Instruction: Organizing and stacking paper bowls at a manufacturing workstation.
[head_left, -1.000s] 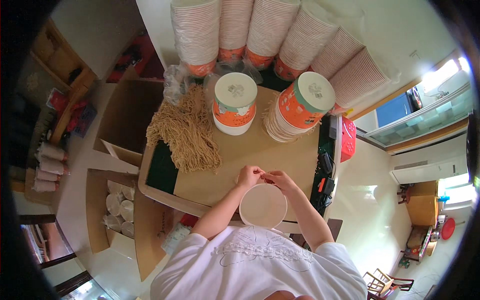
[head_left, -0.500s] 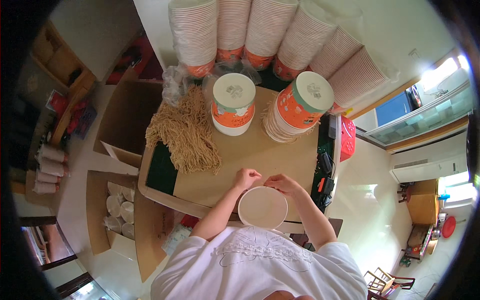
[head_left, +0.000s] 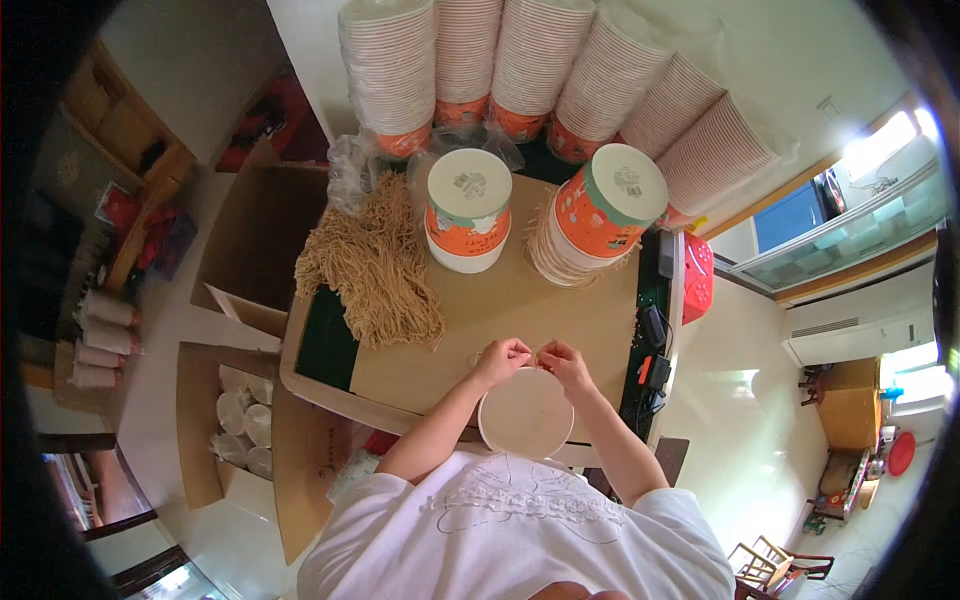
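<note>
A white round paper bucket (head_left: pixel 527 418) is held close against my body at the table's near edge, its open mouth facing up. At its far rim, my left hand (head_left: pixel 503 360) is closed in a pinch. Just to the right, my right hand (head_left: pixel 564 366) also pinches at the rim, fingertips close to the left ones. What lies between the fingertips is too small to make out. Beyond them, a loose heap of tan cords (head_left: pixel 375 270) lies on the left of the cardboard-covered table (head_left: pixel 470 315).
Two orange-and-white buckets stand upside down: one in the middle (head_left: pixel 468 230), one at right (head_left: pixel 605 215) with cords around its lower rim. Tall wrapped bucket stacks (head_left: pixel 530 60) line the wall. Black adapters (head_left: pixel 652 330) lie along the right edge. An open carton (head_left: pixel 200 430) of wrapped buckets stands left.
My left hand has moved slightly right, bringing its fingertips close to the right hand's. My right hand has shifted a little along the far rim. The bucket stays in place.
</note>
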